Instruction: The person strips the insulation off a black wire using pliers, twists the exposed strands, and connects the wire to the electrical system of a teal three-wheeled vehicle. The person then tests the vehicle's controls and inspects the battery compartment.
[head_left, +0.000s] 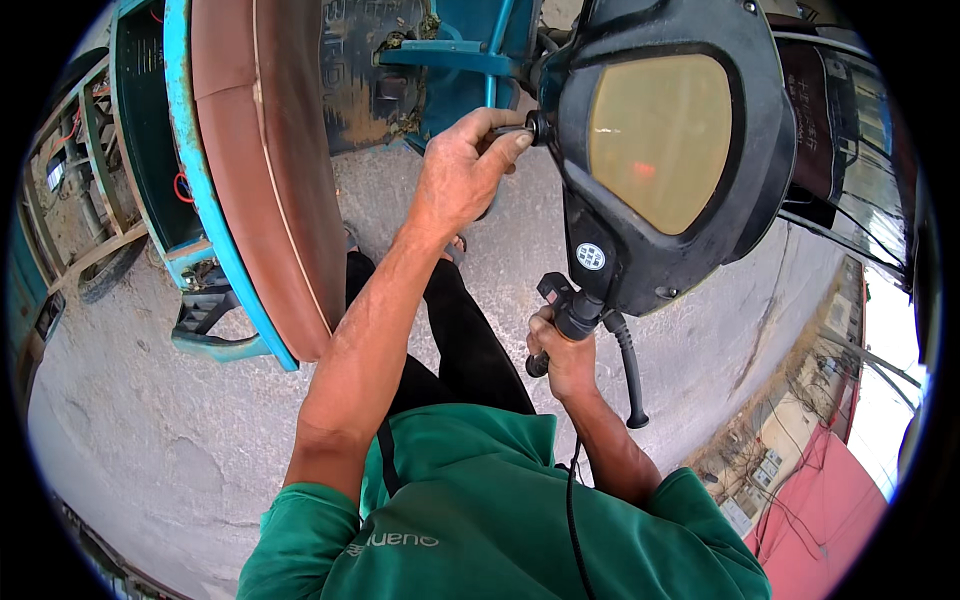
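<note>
My left hand (465, 165) reaches up to the side of a black vehicle console (620, 260). Its thumb and fingers pinch a small dark key (512, 130) at the round ignition lock (540, 128); the fingers partly cover the key. Below the console, my right hand (566, 358) is wrapped around the black handlebar grip (539, 364). A black switch block (554, 288) sits just above that hand, and a black brake lever (628, 365) extends beside it. The yellowish display panel (660, 150) shows a faint red glow.
A brown padded seat (265, 160) with a blue frame (205, 200) stands at my left. Blue metal bars (440, 58) and a worn floor panel (350, 95) lie ahead. Grey concrete (180, 430) is underfoot. Wires run along a wall (800, 420) at the right.
</note>
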